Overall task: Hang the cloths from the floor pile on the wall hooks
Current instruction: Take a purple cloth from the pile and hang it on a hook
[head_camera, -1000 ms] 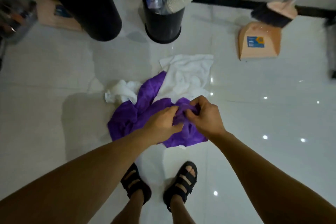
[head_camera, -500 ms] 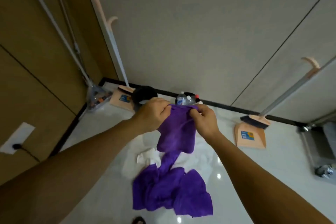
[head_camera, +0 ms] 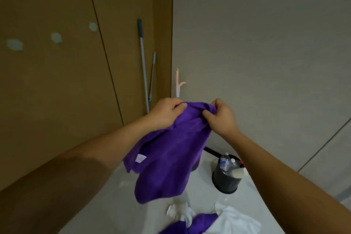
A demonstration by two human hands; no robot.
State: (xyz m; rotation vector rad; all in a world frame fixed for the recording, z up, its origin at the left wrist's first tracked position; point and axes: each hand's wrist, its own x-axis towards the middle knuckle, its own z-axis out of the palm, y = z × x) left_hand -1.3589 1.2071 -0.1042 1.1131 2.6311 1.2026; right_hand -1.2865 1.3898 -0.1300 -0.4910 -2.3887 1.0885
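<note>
I watched my left hand [head_camera: 165, 114] and right hand [head_camera: 220, 118] pinch the bunched top edge of a soft, fleecy purple cloth [head_camera: 171, 154]. It hung in limp folds above the crumpled white-and-purple floor pile [head_camera: 237, 220]. Beyond stood a round black bin [head_camera: 226, 182]. Pale, blurred, roughly six-sided wall hooks [head_camera: 56, 37] dotted the smooth brown panel [head_camera: 57, 100].

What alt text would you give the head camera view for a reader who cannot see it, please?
A person's left hand and right hand grip the top edge of a purple cloth, held clear of the floor. Pale hooks dot the brown wall on the left; a floor pile of purple and white cloths lies below, near a black bin.
</note>
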